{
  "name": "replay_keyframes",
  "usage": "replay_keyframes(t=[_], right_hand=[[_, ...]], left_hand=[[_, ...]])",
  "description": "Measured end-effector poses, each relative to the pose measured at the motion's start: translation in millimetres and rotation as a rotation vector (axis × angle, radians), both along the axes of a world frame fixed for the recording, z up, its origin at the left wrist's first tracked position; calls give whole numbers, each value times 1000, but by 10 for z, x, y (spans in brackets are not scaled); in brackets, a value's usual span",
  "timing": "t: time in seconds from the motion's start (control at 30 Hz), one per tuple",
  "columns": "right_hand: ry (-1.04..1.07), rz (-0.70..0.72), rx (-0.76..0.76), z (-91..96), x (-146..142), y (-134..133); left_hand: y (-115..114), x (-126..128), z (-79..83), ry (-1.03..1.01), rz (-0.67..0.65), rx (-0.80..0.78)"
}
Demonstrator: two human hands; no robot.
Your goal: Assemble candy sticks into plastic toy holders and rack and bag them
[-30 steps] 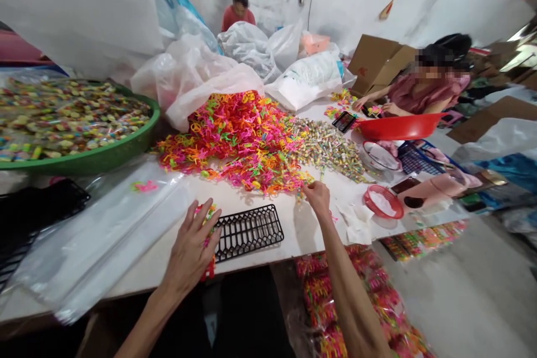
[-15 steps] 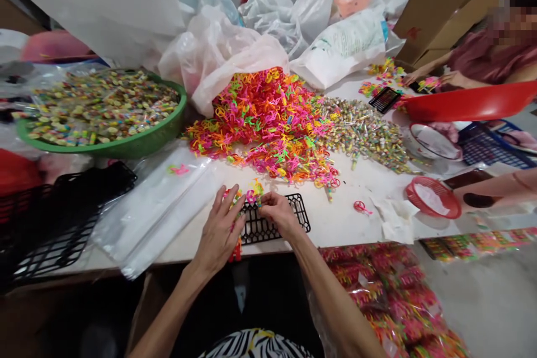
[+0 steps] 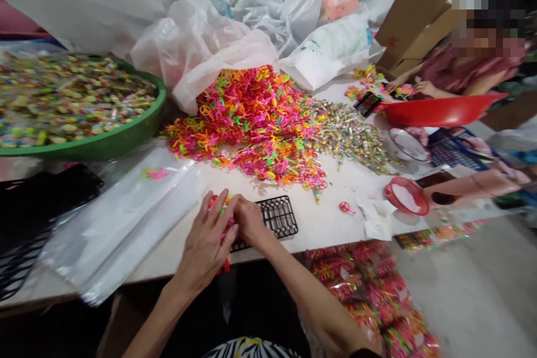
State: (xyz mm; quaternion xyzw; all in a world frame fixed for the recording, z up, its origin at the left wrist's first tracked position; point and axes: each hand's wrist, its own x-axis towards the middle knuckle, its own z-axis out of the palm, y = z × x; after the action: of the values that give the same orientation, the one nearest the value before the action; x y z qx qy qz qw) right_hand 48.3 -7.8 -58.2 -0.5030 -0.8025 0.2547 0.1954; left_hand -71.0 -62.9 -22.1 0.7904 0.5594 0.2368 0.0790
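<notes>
A black plastic rack (image 3: 279,217) full of slots lies at the table's front edge, its right part bare. My left hand (image 3: 210,235) lies over its left end with fingers stretched and apart. Bright small plastic toys (image 3: 216,201) show beneath and between those fingers. Against them sits my right hand (image 3: 250,222), fingers pinched together beside the left fingertips; what they hold is hidden. Behind both hands spreads a heap of pink, orange, yellow and green plastic toys (image 3: 251,123), spilling from a white plastic bag (image 3: 235,53). Small candy-filled tubes (image 3: 348,131) are piled to its right.
A green basin (image 3: 142,126) of wrapped tubes stands left, with clear plastic bags (image 3: 121,224) and black racks (image 3: 46,196) nearby. To the right are a red basket (image 3: 405,196), a red basin (image 3: 444,111) and a co-worker's hands (image 3: 423,88). Filled packs (image 3: 364,285) lie below the table.
My right hand has moved left along the rack to my left hand's fingertips, and the toy piece it pinched is now hidden. The view has turned slightly right.
</notes>
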Motion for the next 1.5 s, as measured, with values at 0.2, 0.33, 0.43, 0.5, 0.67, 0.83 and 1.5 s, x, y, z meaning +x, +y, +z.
replay_keyframes(t=[0.2, 0.33, 0.43, 0.5, 0.67, 0.83, 1.5], right_hand=[[-16, -309, 60, 209, 789, 113], [-186, -836, -58, 363, 1788, 255], [-125, -826, -150, 347, 2052, 234], [-56, -793, -204, 304, 1912, 124], [663, -485, -568, 226, 919, -373], [720, -314, -389, 96, 230, -650], [-86, -866, -132, 409, 1910, 613]], left_hand=[[37, -3, -36, -5, -11, 60], [37, 10, -31, -10, -5, 55], [35, 17, -16, -13, 6, 34], [28, 21, 1, -25, 15, 11], [16, 26, 53, -7, 26, -54], [20, 17, 62, 6, 9, -43], [110, 32, 79, 172, -40, 59]])
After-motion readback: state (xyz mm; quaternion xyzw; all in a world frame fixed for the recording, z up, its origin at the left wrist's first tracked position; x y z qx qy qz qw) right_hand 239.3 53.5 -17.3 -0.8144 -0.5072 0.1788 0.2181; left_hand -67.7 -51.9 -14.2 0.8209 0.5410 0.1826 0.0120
